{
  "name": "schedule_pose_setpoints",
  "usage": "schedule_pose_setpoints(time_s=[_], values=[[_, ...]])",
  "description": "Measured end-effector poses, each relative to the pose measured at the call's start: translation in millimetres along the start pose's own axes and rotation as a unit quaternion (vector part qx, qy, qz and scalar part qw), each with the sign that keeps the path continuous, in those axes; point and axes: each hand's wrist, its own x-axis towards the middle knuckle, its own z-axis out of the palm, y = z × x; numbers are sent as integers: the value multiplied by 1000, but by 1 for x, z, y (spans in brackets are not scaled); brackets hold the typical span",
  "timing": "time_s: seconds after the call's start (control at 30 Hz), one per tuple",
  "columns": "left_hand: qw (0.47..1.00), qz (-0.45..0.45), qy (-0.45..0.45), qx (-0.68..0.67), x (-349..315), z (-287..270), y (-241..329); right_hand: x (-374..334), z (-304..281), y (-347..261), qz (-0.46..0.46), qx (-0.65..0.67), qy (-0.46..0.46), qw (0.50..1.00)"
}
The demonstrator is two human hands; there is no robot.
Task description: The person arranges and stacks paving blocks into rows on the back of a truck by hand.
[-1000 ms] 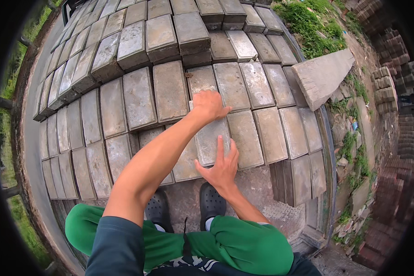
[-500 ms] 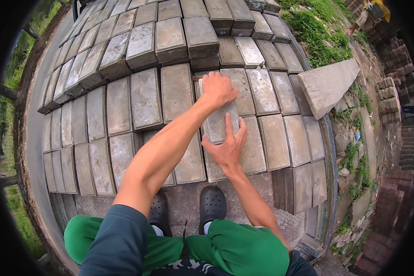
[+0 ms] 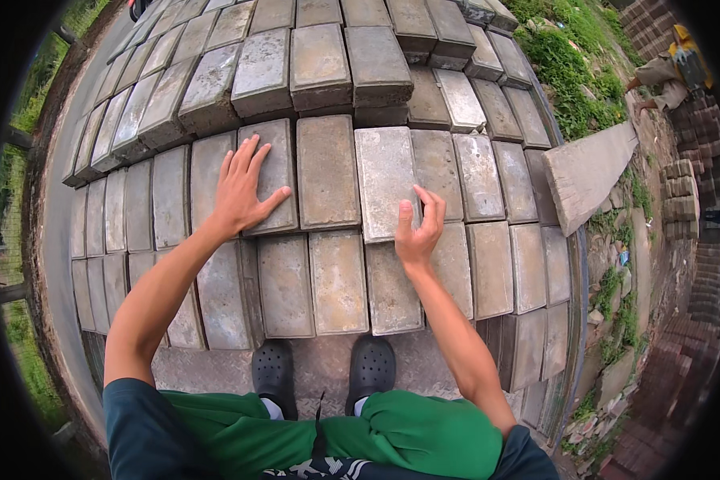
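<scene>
Rows of grey concrete paving blocks lie stacked in front of me. My left hand (image 3: pixel 246 190) rests palm down, fingers spread, on a grey block (image 3: pixel 280 166) in the upper near row. Farther right, a paler block (image 3: pixel 382 176) lies in that same row, its near end overlapping a block (image 3: pixel 394 292) of the front row. Beside its right edge is my right hand (image 3: pixel 421 232), fingers loosely curled and thumb apart, with nothing held; whether it touches the block I cannot tell.
A higher tier of blocks (image 3: pixel 320 68) rises behind. A tapered grey slab (image 3: pixel 588 176) leans at the right edge. My dark clogs (image 3: pixel 372 368) stand on a metal floor (image 3: pixel 320 352). Beyond, a person (image 3: pixel 664 76) bends near stacked bricks (image 3: pixel 704 132).
Both hands held the pale block before; it now lies in the row. My left hand has let go and moved left onto another block. My right hand has loosened beside the pale block.
</scene>
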Motion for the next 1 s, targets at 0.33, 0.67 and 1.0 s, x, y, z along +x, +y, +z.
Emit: schedule_pose_setpoints(time_s=[0.33,0.67,1.0], values=[[1000,-7,7,-24,1,-9,1,23,27,-3,23,-2,58,998],[995,87,-46,-24,-18,-10,80,33,-33,-9,-148,-110,-267,946],[974,217,-59,40,-2,18,76,5,-6,-25,-191,-207,-203,938]])
